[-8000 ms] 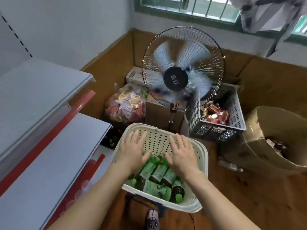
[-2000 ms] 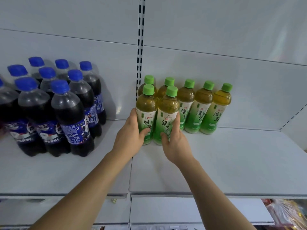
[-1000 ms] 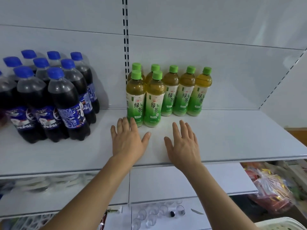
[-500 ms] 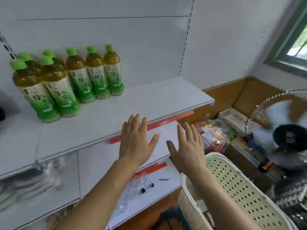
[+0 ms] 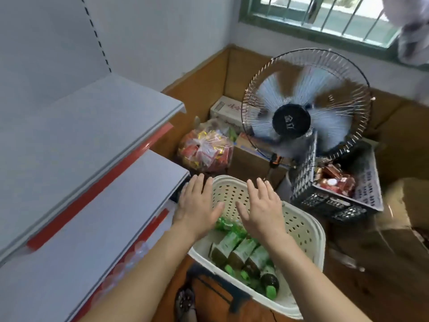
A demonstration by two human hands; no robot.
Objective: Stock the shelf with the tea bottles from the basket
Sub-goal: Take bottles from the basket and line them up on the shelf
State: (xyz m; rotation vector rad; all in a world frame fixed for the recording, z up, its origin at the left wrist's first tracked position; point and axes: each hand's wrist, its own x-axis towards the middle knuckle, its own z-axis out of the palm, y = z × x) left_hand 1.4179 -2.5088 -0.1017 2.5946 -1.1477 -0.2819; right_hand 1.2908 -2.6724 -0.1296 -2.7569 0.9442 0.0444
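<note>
A cream perforated basket (image 5: 304, 231) sits low in front of me with several green-capped tea bottles (image 5: 241, 252) lying on their sides inside. My left hand (image 5: 197, 205) hovers over the basket's left rim, fingers straight and spread, holding nothing. Just right of it, my right hand (image 5: 262, 210) is above the basket's middle, also flat and empty. White shelf boards (image 5: 76, 145) with red price strips run along the left; the bottles standing on the shelf are out of view.
A running standing fan (image 5: 292, 119) is right behind the basket. A bag of red snacks (image 5: 204, 149), a white carton (image 5: 229, 110), a dark crate (image 5: 336, 203) of packets and a cardboard box (image 5: 408, 205) crowd the floor behind and to the right.
After setting two tea bottles on the shelf, both hands let go and came away empty. My view swung right and down, and the hands now hover over the basket.
</note>
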